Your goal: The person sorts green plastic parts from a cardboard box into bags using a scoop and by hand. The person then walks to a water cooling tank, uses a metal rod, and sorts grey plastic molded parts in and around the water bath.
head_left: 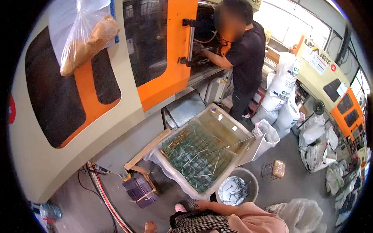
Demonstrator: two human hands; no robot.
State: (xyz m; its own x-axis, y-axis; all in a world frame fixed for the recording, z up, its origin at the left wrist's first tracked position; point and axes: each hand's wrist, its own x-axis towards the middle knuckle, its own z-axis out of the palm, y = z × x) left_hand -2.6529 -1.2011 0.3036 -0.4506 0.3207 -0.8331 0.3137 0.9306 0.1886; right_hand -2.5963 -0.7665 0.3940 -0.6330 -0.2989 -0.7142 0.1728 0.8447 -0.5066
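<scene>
My left hand (150, 227) hangs low at the bottom edge, its fingers looking curled, with nothing visible in them. My right hand (197, 204) is in front of my body, at a dark checked cloth (192, 203); its fingers are hidden. A houndstooth apron (206, 222) covers my lap, below the pink sleeve (258, 216). Ahead of me stands a large translucent tub (182, 186) of murky water with a green net (190, 155) and several thin pale strips on it. A round bucket (254, 186) holding grey-white pieces (233, 190) stands beside the tub, near my right arm.
A co-worker (248, 58) in dark clothes reaches into the orange and beige machine (155, 95). White sacks (279, 85) stand behind the tub. A small stool (278, 169) and clear plastic bags (299, 213) are at right. A purple box (140, 190) and cables (105, 198) lie at left.
</scene>
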